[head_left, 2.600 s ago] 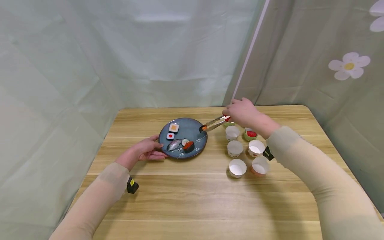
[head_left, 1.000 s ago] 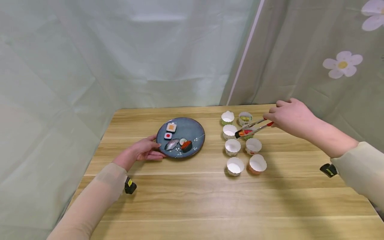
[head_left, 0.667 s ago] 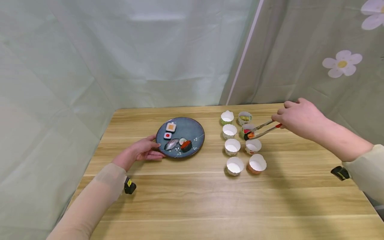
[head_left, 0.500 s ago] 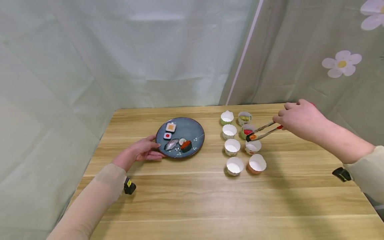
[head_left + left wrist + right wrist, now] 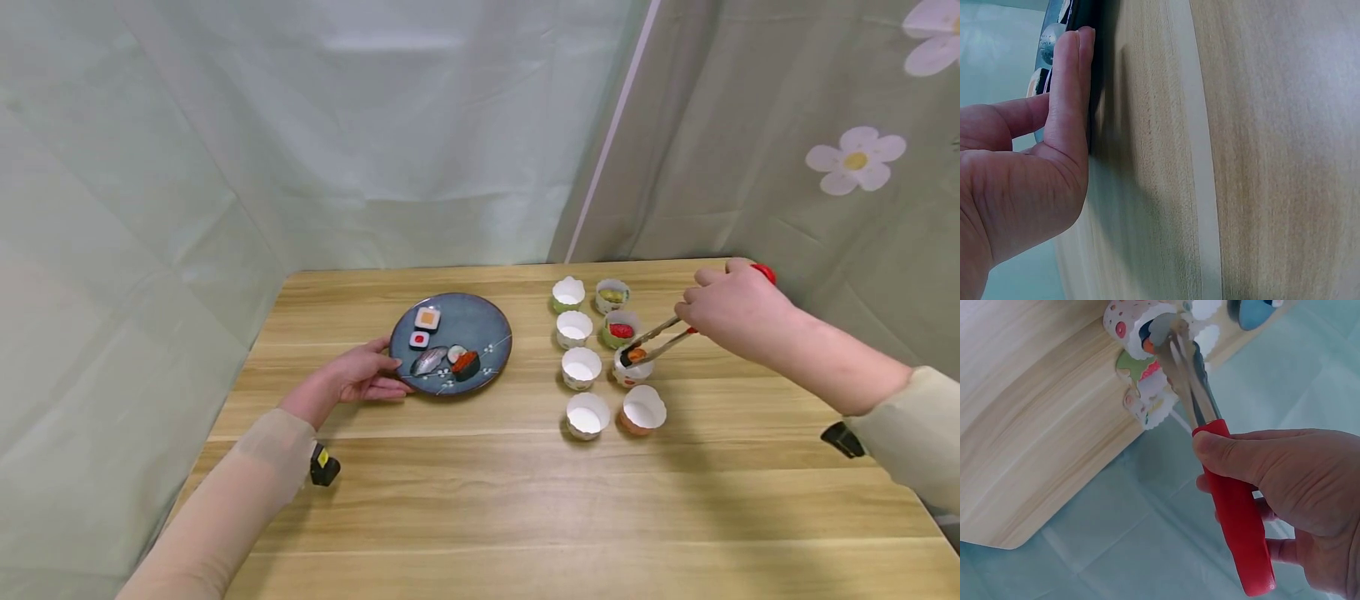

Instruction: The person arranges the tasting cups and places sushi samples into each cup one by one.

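My left hand [image 5: 365, 372] pinches the near-left rim of a round blue plate [image 5: 487, 321], thumb on top and fingers beneath. Sushi pieces lie on it: two square rolls [image 5: 427, 319], a silvery fish nigiri [image 5: 430, 361], a small white round and a red-roe gunkan [image 5: 466, 366]. With my right hand [image 5: 738, 312] I grip red-handled metal tongs [image 5: 1232, 506]. Their tips grasp an orange-topped, black-wrapped sushi piece [image 5: 637, 356] at the mouth of a white paper cup [image 5: 630, 377]. In the right wrist view the tips partly cover that piece.
Several scalloped paper cups stand in two columns right of the plate. A green cup [image 5: 612, 337] holds a red piece; the back right cup [image 5: 610, 307] holds something yellow-green. An orange cup [image 5: 637, 427] stands nearest the front. Curtains [image 5: 450, 167] surround the wooden table [image 5: 487, 500].
The tongs have carried the orange-topped sushi from the plate's right edge rightward past the cups, then down into the third right-hand cup. My left hand keeps its hold on the plate.
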The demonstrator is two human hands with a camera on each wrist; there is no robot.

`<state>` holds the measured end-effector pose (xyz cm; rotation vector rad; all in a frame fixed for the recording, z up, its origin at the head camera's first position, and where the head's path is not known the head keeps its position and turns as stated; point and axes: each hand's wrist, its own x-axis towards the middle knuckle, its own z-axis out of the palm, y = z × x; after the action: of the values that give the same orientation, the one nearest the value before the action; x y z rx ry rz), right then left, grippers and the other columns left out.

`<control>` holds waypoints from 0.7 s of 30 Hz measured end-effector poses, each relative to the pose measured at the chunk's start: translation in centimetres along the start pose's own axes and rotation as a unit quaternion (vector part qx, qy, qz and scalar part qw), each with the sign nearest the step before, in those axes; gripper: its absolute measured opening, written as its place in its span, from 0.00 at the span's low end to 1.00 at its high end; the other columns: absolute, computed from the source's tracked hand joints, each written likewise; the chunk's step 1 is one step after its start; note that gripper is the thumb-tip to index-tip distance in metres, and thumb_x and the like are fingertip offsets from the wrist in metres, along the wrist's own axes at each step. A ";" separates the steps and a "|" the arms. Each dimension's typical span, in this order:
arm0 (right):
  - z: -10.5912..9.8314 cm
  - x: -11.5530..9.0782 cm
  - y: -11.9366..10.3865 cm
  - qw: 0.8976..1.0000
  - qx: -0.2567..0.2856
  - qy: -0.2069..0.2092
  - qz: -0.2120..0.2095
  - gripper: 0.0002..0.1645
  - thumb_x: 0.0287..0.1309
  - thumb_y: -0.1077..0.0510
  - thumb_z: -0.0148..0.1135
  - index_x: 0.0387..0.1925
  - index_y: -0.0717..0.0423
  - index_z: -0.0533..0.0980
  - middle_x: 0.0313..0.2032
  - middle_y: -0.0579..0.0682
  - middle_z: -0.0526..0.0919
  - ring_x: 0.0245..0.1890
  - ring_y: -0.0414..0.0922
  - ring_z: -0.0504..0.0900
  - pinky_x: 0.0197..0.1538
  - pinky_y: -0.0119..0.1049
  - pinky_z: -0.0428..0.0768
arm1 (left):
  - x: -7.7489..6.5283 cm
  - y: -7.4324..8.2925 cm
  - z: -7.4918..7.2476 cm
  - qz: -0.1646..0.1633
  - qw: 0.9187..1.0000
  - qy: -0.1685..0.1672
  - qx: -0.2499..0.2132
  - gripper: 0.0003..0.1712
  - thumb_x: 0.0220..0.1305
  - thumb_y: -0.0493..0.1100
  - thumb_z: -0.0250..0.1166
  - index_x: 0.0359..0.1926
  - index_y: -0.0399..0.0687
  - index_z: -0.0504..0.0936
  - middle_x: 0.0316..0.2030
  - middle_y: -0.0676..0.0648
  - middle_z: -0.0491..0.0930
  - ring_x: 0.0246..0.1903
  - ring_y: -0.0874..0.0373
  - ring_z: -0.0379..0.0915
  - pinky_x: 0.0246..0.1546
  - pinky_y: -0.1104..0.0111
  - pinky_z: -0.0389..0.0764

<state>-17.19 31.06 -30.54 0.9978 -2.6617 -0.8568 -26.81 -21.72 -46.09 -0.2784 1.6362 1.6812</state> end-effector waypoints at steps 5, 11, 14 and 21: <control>0.1 0.5 -0.4 1.000 -0.006 -0.002 -0.006 0.18 0.41 0.72 0.77 0.25 0.48 0.79 0.22 0.43 0.74 0.28 0.49 0.69 0.27 0.43 0.69 | 0.0 0.0 0.0 0.000 1.000 0.000 0.000 0.42 0.82 0.36 0.47 0.83 0.62 0.34 0.51 0.32 0.77 0.38 0.46 0.88 0.47 0.53 0.87; 0.1 1.1 -0.9 1.000 -0.002 -0.014 -0.009 0.15 0.44 0.68 0.79 0.24 0.48 0.81 0.22 0.44 0.77 0.29 0.49 0.71 0.28 0.43 0.69 | 0.0 0.0 0.0 -0.001 1.000 0.001 -0.002 0.42 0.82 0.36 0.47 0.83 0.63 0.34 0.55 0.31 0.74 0.38 0.46 0.88 0.48 0.52 0.86; 0.3 1.2 -1.1 1.000 -0.006 -0.010 -0.011 0.14 0.44 0.66 0.79 0.23 0.47 0.81 0.22 0.44 0.77 0.29 0.49 0.71 0.29 0.44 0.70 | 0.0 0.0 0.0 -0.002 1.000 0.001 -0.002 0.42 0.82 0.36 0.47 0.83 0.63 0.34 0.55 0.31 0.73 0.38 0.46 0.88 0.49 0.52 0.86; 0.7 1.5 -1.4 1.000 -0.015 0.005 -0.018 0.15 0.44 0.66 0.79 0.20 0.47 0.79 0.21 0.44 0.77 0.29 0.49 0.72 0.28 0.43 0.70 | -0.1 0.0 0.1 -0.005 1.000 0.002 -0.003 0.43 0.82 0.37 0.47 0.83 0.64 0.34 0.54 0.31 0.74 0.38 0.46 0.88 0.50 0.52 0.85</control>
<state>-17.85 29.57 -31.95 1.0436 -2.6213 -0.8931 -26.76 -21.67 -46.02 -0.2927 1.6320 1.6789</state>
